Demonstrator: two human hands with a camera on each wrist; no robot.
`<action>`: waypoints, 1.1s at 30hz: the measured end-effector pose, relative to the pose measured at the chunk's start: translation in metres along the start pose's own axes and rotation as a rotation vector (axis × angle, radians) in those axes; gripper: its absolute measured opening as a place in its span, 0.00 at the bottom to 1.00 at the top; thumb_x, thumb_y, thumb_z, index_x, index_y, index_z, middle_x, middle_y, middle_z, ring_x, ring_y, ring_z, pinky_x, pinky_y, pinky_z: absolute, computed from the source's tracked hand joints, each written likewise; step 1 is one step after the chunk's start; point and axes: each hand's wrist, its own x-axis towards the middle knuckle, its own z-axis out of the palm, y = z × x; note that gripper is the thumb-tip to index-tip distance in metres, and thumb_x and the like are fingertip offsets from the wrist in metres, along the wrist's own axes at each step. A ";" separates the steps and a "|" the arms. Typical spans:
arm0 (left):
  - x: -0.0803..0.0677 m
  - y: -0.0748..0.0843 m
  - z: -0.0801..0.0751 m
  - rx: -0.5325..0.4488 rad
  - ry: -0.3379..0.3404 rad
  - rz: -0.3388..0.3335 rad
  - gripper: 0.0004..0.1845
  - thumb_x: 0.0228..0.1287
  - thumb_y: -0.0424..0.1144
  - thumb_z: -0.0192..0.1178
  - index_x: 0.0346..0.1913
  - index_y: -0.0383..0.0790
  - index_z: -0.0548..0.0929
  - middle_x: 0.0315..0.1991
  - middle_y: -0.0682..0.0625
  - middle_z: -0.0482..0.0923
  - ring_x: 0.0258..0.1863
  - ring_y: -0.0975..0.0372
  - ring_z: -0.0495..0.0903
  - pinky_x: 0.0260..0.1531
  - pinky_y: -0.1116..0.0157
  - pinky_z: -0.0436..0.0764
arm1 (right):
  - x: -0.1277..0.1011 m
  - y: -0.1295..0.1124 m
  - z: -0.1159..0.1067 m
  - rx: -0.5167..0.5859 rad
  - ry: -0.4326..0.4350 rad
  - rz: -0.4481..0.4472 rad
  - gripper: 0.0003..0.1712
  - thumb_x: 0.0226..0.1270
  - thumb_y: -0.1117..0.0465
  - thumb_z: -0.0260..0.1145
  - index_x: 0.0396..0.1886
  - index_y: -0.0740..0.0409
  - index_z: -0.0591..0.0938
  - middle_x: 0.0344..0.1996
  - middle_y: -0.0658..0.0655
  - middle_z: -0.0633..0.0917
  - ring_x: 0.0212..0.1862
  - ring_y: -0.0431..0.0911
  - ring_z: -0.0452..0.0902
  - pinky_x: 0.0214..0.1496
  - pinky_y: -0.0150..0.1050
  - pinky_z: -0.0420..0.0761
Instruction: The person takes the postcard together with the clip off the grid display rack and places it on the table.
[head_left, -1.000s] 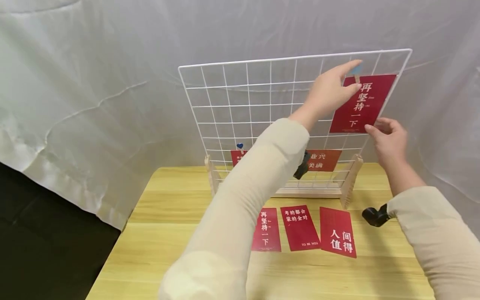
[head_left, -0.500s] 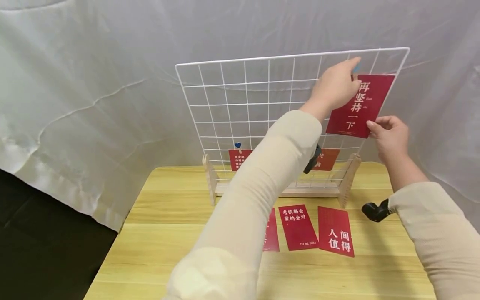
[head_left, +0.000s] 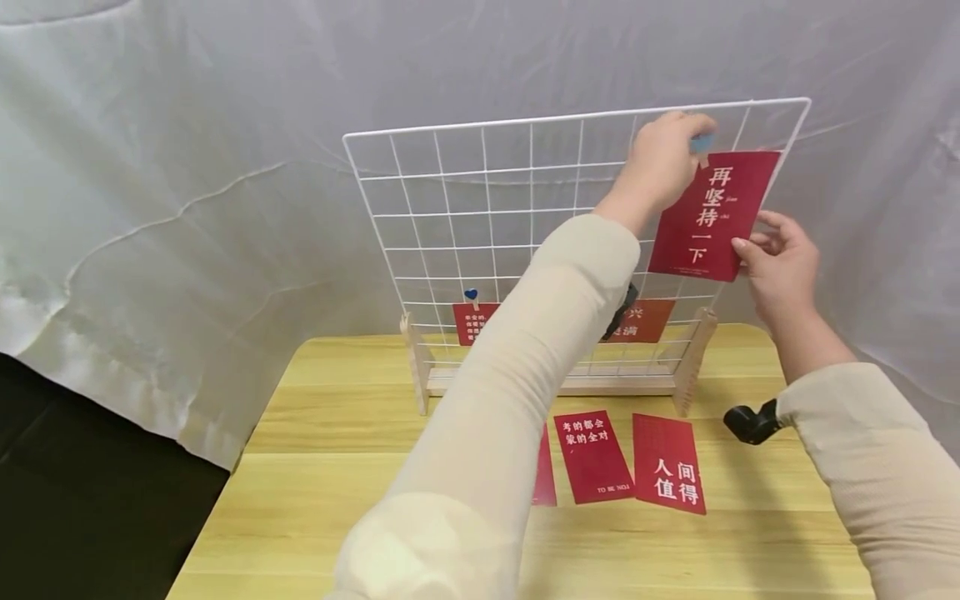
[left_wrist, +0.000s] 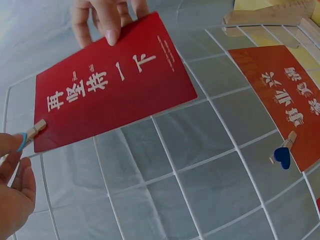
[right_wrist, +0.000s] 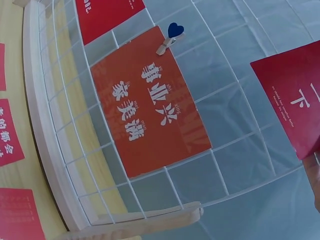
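A red card [head_left: 693, 237] with white characters is up at the right side of a white wire grid panel [head_left: 577, 117]. My left hand [head_left: 660, 162] pinches a small wooden clothespin [left_wrist: 36, 129] with a light blue decoration at the card's top edge. My right hand [head_left: 783, 267] holds the same card by its right edge near the lower corner, thumb in front and fingers behind. In the right wrist view only the card's lower end and a bit of that hand show. An orange-red card [right_wrist: 150, 105] hangs lower on the grid from a clothespin with a dark blue heart [right_wrist: 175, 30].
Wooden feet [head_left: 693, 358] hold the grid upright on a wood-grain table [head_left: 300, 508]. Another red card [head_left: 468, 329] hangs at the grid's lower left under a blue heart clip [head_left: 471, 294]. Red cards [head_left: 595, 458] lie in a row before the stand, one partly behind my left sleeve.
My left fingers have curled in around the clothespin, the index finger no longer stretched out. The card's lower end has tipped out slightly from the grid, with my right hand still on its edge.
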 end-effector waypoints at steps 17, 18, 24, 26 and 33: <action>-0.003 -0.005 0.000 0.035 0.121 -0.068 0.11 0.61 0.37 0.51 0.44 0.54 0.73 0.37 0.61 0.73 0.43 0.71 0.68 0.39 0.81 0.64 | 0.001 -0.003 0.007 -0.124 0.015 -0.088 0.23 0.51 0.70 0.62 0.49 0.50 0.76 0.23 0.49 0.75 0.27 0.35 0.72 0.21 0.22 0.73; -0.004 -0.006 0.000 0.025 0.130 -0.071 0.11 0.60 0.37 0.51 0.44 0.54 0.73 0.38 0.60 0.72 0.43 0.71 0.68 0.38 0.81 0.64 | 0.001 -0.003 0.008 -0.130 0.014 -0.092 0.23 0.51 0.70 0.62 0.49 0.50 0.76 0.23 0.48 0.75 0.27 0.35 0.72 0.20 0.22 0.73; -0.008 -0.014 -0.001 -0.034 0.202 -0.062 0.10 0.60 0.36 0.50 0.44 0.51 0.74 0.37 0.58 0.72 0.41 0.70 0.69 0.36 0.81 0.65 | 0.000 -0.004 0.015 -0.119 -0.001 -0.105 0.23 0.50 0.71 0.62 0.48 0.50 0.77 0.23 0.49 0.75 0.28 0.35 0.72 0.21 0.22 0.73; -0.008 -0.016 -0.001 -0.065 0.216 -0.065 0.11 0.61 0.35 0.49 0.44 0.51 0.74 0.37 0.58 0.72 0.41 0.71 0.70 0.35 0.82 0.65 | -0.002 -0.004 0.017 -0.113 -0.004 -0.109 0.24 0.50 0.71 0.62 0.49 0.50 0.76 0.24 0.49 0.75 0.28 0.35 0.72 0.21 0.22 0.73; -0.015 -0.033 -0.003 -0.104 0.266 -0.065 0.10 0.60 0.33 0.50 0.43 0.49 0.76 0.40 0.59 0.74 0.42 0.71 0.70 0.36 0.83 0.64 | -0.010 0.000 0.025 -0.111 -0.028 -0.135 0.23 0.50 0.71 0.63 0.48 0.51 0.77 0.24 0.49 0.75 0.29 0.35 0.72 0.23 0.22 0.74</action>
